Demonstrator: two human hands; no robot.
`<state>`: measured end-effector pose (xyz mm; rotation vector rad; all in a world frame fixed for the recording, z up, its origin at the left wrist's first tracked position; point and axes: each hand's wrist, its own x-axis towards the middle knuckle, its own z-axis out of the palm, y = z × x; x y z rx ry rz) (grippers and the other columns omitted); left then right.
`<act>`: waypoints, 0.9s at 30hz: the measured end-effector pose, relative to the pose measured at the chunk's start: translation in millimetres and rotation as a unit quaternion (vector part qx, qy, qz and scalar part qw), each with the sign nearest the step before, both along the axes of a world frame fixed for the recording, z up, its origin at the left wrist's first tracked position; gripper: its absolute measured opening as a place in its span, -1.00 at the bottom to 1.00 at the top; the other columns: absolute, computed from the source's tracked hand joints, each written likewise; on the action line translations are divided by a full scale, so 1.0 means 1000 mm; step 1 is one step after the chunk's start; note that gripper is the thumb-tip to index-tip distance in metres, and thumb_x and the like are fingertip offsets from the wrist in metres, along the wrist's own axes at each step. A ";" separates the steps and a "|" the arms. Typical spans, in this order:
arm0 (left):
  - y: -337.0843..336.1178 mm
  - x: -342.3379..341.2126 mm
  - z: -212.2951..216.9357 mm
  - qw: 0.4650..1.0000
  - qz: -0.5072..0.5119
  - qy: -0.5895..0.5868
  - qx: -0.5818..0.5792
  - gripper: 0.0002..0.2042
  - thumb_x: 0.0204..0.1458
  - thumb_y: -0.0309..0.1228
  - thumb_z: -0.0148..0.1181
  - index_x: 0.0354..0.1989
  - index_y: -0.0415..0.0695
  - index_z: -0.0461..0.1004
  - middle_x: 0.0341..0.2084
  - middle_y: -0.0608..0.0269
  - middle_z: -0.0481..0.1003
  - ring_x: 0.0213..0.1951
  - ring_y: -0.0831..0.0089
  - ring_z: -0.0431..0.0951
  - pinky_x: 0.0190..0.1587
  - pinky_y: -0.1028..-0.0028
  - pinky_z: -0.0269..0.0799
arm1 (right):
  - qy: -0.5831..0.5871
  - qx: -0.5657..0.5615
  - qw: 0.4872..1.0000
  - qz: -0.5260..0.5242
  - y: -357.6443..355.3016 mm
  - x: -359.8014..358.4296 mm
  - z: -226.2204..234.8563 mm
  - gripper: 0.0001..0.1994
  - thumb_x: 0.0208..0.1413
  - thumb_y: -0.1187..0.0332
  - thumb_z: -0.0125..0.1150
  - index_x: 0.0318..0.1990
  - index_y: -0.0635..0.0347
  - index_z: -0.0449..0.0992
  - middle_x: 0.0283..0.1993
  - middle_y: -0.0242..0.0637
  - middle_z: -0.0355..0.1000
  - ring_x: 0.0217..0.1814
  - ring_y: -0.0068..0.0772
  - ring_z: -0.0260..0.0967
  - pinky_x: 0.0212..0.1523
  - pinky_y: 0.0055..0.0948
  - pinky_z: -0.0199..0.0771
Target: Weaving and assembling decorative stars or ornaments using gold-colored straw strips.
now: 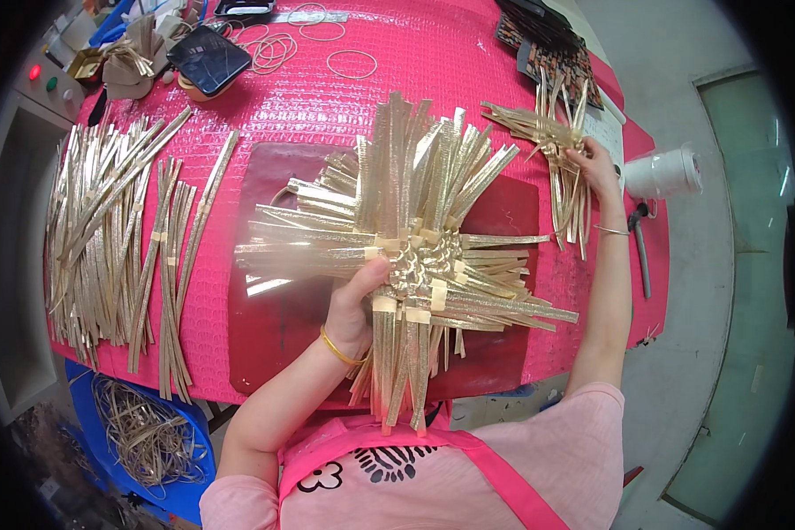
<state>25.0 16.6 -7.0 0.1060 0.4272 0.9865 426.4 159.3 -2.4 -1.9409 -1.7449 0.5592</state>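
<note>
My left hand (pixel 355 296) grips a thick stack of woven gold strips (pixel 411 269), thumb on top near its middle. Loose strip ends fan out from the stack on all sides, and small pieces of pale tape hold some of them. Beneath it lies a dark red mat (pixel 269 349). Stretched out to the far right, my right hand (pixel 596 168) pinches a smaller woven piece of gold strips (pixel 556 134) at its edge. Part of that piece rests on the pink table cover, apart from the big stack.
Loose gold strips (pixel 106 230) lie in a pile at the left. A blue bag (pixel 205 442) of tangled strips hangs below the table. Right of my right arm are a hammer (pixel 642 252) and a white roll (pixel 667 172). Elastic bands (pixel 352 64) and a black-topped object (pixel 208 60) lie at the back.
</note>
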 end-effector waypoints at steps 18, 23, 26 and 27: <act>-0.018 -0.002 -0.014 0.993 0.001 0.076 0.090 -0.60 -0.13 -0.25 0.09 -0.14 -0.19 0.25 -0.27 0.25 0.34 -0.22 0.45 0.35 -0.13 0.48 0.24 | -0.162 0.019 0.981 0.103 -0.153 -0.300 0.083 -0.49 -0.11 0.18 0.06 -0.13 0.47 0.16 -0.33 -0.03 0.20 -0.53 -0.04 0.30 -0.57 -0.27 0.32; -0.020 0.004 0.002 0.998 -0.016 0.059 -0.004 -0.63 -0.11 -0.28 0.02 -0.15 -0.23 0.24 -0.28 0.20 0.36 -0.22 0.43 0.36 -0.13 0.46 0.26 | -0.149 0.007 0.964 0.219 -0.162 -0.291 0.084 -0.39 -0.17 0.23 0.13 -0.02 0.46 0.07 -0.19 0.00 0.17 -0.39 -0.09 0.33 -0.40 -0.38 0.35; -0.013 -0.008 0.006 0.999 -0.011 -0.011 0.037 -0.64 -0.08 -0.26 -0.04 -0.15 -0.24 0.23 -0.29 0.17 0.37 -0.25 0.40 0.39 -0.16 0.44 0.29 | 0.067 -0.033 0.955 0.287 -0.126 -0.237 0.094 -0.52 -0.19 0.29 0.17 -0.08 0.31 0.26 -0.15 -0.17 0.27 -0.24 -0.41 0.31 -0.21 -0.55 0.29; -0.014 -0.008 0.006 0.999 0.005 0.026 0.032 -0.64 -0.06 -0.25 -0.08 -0.15 -0.24 0.23 -0.29 0.16 0.37 -0.27 0.39 0.40 -0.19 0.44 0.31 | 0.183 -0.071 0.958 0.210 -0.103 -0.214 0.101 -0.61 -0.17 0.31 0.15 -0.14 0.27 0.35 -0.25 -0.28 0.36 -0.27 -0.57 0.29 -0.22 -0.60 0.28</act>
